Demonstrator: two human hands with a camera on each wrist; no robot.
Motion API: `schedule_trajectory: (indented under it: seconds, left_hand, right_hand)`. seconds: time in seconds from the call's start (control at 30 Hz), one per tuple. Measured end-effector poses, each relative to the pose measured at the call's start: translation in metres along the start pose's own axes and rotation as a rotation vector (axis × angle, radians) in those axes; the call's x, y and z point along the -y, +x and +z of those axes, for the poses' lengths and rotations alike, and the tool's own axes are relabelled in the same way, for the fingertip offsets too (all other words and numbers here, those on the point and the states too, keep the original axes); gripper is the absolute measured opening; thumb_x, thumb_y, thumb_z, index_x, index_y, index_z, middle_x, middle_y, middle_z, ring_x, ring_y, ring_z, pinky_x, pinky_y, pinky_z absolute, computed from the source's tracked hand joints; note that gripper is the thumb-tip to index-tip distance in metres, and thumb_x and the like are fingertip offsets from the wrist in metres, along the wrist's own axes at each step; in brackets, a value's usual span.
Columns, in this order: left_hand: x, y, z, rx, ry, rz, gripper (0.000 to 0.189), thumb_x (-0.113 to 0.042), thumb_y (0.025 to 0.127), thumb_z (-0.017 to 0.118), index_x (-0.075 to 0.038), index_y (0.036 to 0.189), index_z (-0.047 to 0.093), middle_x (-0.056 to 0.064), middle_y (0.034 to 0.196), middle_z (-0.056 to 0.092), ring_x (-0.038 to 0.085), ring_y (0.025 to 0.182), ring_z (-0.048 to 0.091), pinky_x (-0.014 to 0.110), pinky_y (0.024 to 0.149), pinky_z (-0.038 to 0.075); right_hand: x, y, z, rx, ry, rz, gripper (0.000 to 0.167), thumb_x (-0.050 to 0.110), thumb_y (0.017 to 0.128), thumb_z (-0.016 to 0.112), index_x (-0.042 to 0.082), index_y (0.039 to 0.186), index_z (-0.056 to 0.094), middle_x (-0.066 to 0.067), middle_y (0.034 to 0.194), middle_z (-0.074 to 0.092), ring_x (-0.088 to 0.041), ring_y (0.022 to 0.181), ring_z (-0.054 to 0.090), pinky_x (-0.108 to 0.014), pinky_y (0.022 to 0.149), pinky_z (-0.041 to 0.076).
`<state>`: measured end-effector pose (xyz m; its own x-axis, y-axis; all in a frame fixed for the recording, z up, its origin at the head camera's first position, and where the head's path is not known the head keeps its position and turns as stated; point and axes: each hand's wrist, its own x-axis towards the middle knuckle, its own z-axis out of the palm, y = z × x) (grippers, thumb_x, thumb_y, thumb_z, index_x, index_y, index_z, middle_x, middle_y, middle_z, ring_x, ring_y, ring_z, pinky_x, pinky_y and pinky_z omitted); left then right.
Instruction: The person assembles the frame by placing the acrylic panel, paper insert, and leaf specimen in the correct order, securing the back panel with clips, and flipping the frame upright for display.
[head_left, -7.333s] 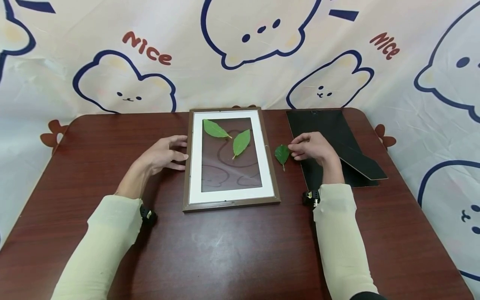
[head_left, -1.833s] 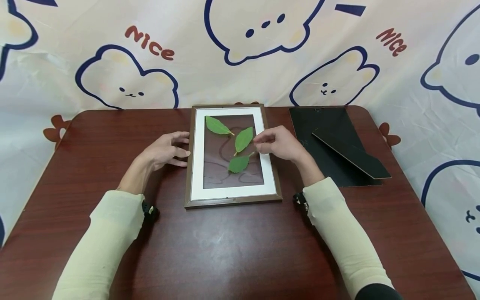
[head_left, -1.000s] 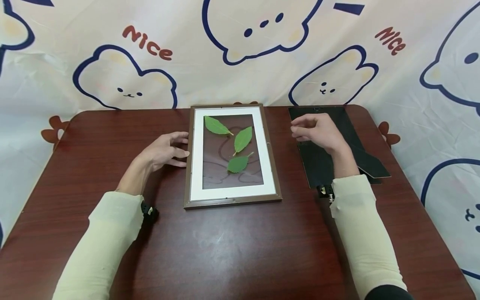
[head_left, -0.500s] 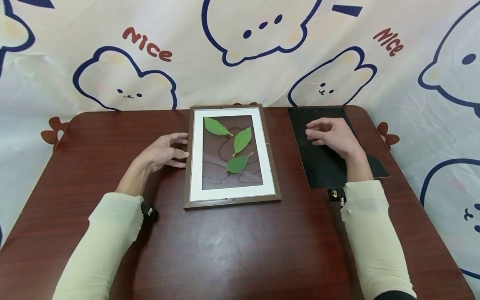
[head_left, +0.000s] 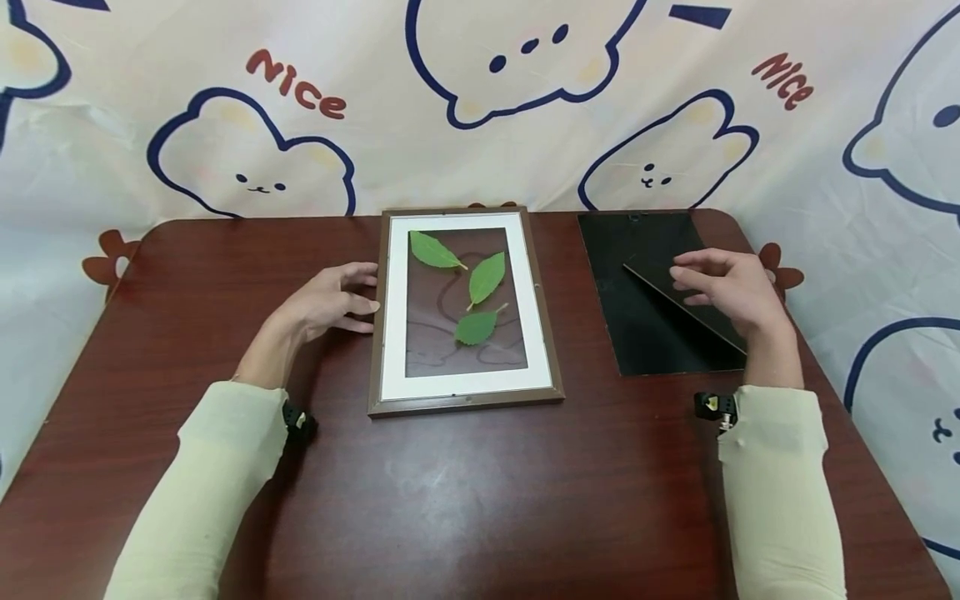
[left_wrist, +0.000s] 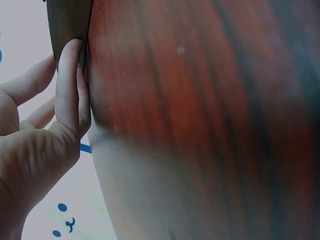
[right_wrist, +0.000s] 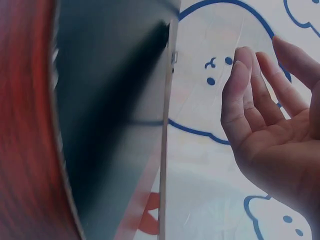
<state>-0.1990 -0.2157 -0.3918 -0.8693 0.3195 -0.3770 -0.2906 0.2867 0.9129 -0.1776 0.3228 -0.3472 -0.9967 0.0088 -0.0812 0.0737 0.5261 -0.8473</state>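
Observation:
My left hand [head_left: 330, 300] touches the left edge of a brown picture frame [head_left: 467, 403], its fingertips along the frame's side in the left wrist view too. Inside the frame lies a white mat [head_left: 393, 333] around a glassy window. Three green leaves rest in that window: an upper left leaf [head_left: 432, 250], a middle right leaf [head_left: 487, 277] and a lower leaf [head_left: 476, 327]. Over the right side of a black backing board [head_left: 611, 283] is my right hand [head_left: 742, 296], fingers loosely bent and holding nothing. The board's stand flap [head_left: 660, 275] is raised beside those fingers.
Both frame and board lie towards the far edge of the dark red wooden table [head_left: 450, 500]. Behind it hangs a pale cloth [head_left: 465, 167] with cartoon bears. A small black device is strapped at each wrist.
The third leaf has gone from the table beside the frame into its window. My right hand has since left the frame and moved right, over the backing board. The left hand stays put.

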Motion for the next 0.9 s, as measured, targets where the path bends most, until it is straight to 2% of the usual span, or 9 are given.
schedule_trajectory:
  seconds: [0.33,0.47,0.57,0.63,0.77,0.9]
  left_hand:
    - [-0.006,0.000,-0.004,0.001,0.013,-0.009,0.077,0.007,0.097,0.059,-0.005,0.162,0.018,0.023,0.158,0.025,0.034,0.116,0.053,0.044,0.088,0.060]
    - [-0.006,0.002,-0.002,-0.009,0.015,-0.011,0.077,0.008,0.097,0.058,-0.004,0.161,0.019,0.023,0.157,0.026,0.034,0.115,0.054,0.043,0.087,0.060]
    - [-0.004,0.004,0.002,-0.001,0.007,-0.018,0.076,0.008,0.097,0.059,-0.004,0.161,0.019,0.023,0.157,0.027,0.033,0.114,0.055,0.044,0.087,0.060]
    - [-0.002,0.004,0.005,0.007,0.001,-0.023,0.076,0.007,0.097,0.059,-0.004,0.161,0.020,0.023,0.157,0.027,0.033,0.114,0.055,0.044,0.088,0.059]
    - [-0.001,0.001,0.007,-0.003,-0.003,-0.024,0.076,0.007,0.096,0.060,-0.004,0.161,0.021,0.022,0.156,0.028,0.032,0.112,0.056,0.044,0.087,0.060]
    - [-0.005,-0.003,0.003,-0.017,-0.005,-0.016,0.076,0.008,0.096,0.060,-0.004,0.161,0.021,0.023,0.155,0.028,0.032,0.112,0.055,0.044,0.087,0.060]
  right_hand:
    - [-0.022,-0.003,-0.017,-0.034,0.020,0.058,0.039,0.035,0.095,0.073,0.008,0.122,0.069,0.017,0.093,0.071,-0.007,0.087,0.071,-0.026,0.072,0.061]
    - [-0.032,-0.007,-0.027,-0.021,0.053,0.094,0.021,0.037,0.095,0.073,0.024,0.111,0.072,0.020,0.091,0.070,-0.005,0.086,0.071,-0.026,0.072,0.061]
    - [-0.040,-0.014,-0.037,-0.002,0.075,0.133,0.008,0.036,0.095,0.072,0.034,0.103,0.070,0.020,0.095,0.069,-0.004,0.086,0.071,-0.026,0.074,0.061]
    - [-0.045,-0.018,-0.044,0.023,0.060,0.155,0.014,0.036,0.096,0.071,0.031,0.109,0.069,0.020,0.100,0.064,-0.002,0.087,0.069,-0.024,0.074,0.061]
    - [-0.051,-0.022,-0.053,0.074,0.013,0.190,0.041,0.040,0.097,0.069,0.016,0.129,0.060,0.022,0.103,0.059,0.003,0.089,0.067,-0.020,0.076,0.059]
    - [-0.056,-0.021,-0.058,0.092,0.020,0.228,0.054,0.045,0.095,0.070,0.011,0.134,0.056,0.025,0.096,0.065,0.002,0.090,0.067,-0.020,0.078,0.058]
